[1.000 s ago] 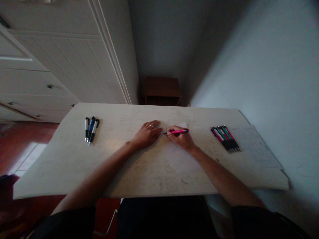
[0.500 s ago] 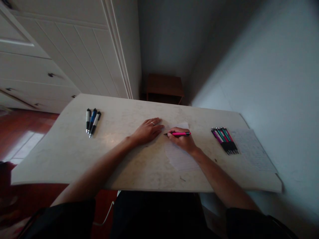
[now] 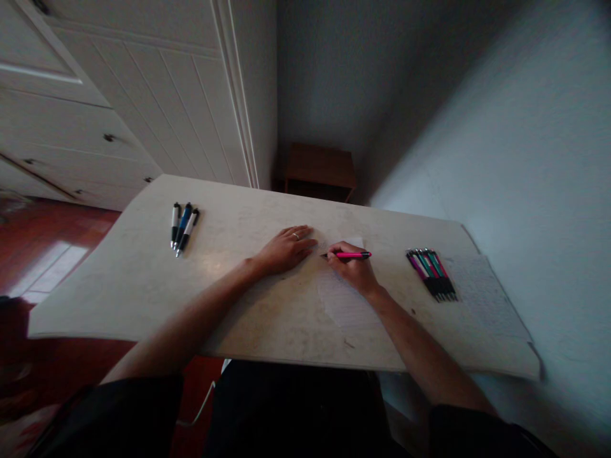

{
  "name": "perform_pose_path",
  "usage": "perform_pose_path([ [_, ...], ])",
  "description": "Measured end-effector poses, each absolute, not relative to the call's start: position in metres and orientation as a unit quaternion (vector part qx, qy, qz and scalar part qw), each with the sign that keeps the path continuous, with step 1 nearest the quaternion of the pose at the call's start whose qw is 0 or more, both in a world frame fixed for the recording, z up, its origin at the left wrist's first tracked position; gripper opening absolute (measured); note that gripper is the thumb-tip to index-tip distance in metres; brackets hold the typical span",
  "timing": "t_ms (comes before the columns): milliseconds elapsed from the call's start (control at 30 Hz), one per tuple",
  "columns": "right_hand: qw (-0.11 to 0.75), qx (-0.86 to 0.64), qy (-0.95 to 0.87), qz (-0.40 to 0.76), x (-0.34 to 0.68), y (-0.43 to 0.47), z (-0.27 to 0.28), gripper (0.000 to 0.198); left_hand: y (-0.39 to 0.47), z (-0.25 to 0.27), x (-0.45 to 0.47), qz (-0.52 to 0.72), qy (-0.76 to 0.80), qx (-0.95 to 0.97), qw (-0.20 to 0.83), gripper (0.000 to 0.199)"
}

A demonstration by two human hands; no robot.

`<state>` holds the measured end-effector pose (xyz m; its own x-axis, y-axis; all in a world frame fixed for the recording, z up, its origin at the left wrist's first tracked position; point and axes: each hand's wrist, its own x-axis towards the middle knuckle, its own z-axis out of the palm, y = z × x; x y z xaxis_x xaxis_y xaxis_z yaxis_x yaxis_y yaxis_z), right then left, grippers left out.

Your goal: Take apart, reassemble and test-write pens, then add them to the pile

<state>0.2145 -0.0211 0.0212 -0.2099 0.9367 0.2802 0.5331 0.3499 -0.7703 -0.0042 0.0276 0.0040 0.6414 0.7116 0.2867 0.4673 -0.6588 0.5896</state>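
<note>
A pink pen (image 3: 352, 255) with a black end is gripped in my right hand (image 3: 354, 270), its tip pointing left near the top of a sheet of paper (image 3: 346, 305). The sheet lies on the pale table, partly under that hand and forearm. Whether the tip touches the paper I cannot tell. My left hand (image 3: 287, 248), with a ring on one finger, rests flat on the table at the sheet's upper left edge and holds nothing. Fine writing on the sheet is too faint to read.
On the left of the table (image 3: 238, 216) lie three pens (image 3: 184, 229), white, blue and white. To the right, several coloured pens (image 3: 432, 275) lie side by side, next to a written sheet (image 3: 487, 296). Beyond are a white cabinet (image 3: 191, 108), a wall (image 3: 534, 165) and a brown wooden stand (image 3: 321, 166).
The camera view has tilted and shifted slightly. Both hands keep nearly the same places on the table, and the pink pen stays in my right hand.
</note>
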Motion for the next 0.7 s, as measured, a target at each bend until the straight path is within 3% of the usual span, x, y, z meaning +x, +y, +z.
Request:
perform_pose_path([
  [200, 0.383, -0.487, -0.731, 0.286, 0.2151, -0.0221, 0.0194, 0.015, 0.0281, 0.0033, -0.0052, 0.184, 0.334, 0.917, 0.117, 0.036],
  [400, 0.403, -0.526, -0.678, 0.319, 0.2175, -0.0204, 0.0183, 0.015, 0.0271, 0.0058, -0.0051, 0.179, 0.330, 0.922, 0.099, 0.038],
  [700, 0.390, -0.518, -0.711, 0.271, 0.2154, -0.0193, 0.0226, 0.011, 0.0267, 0.0085, -0.0043, 0.174, 0.338, 0.919, 0.104, 0.037],
])
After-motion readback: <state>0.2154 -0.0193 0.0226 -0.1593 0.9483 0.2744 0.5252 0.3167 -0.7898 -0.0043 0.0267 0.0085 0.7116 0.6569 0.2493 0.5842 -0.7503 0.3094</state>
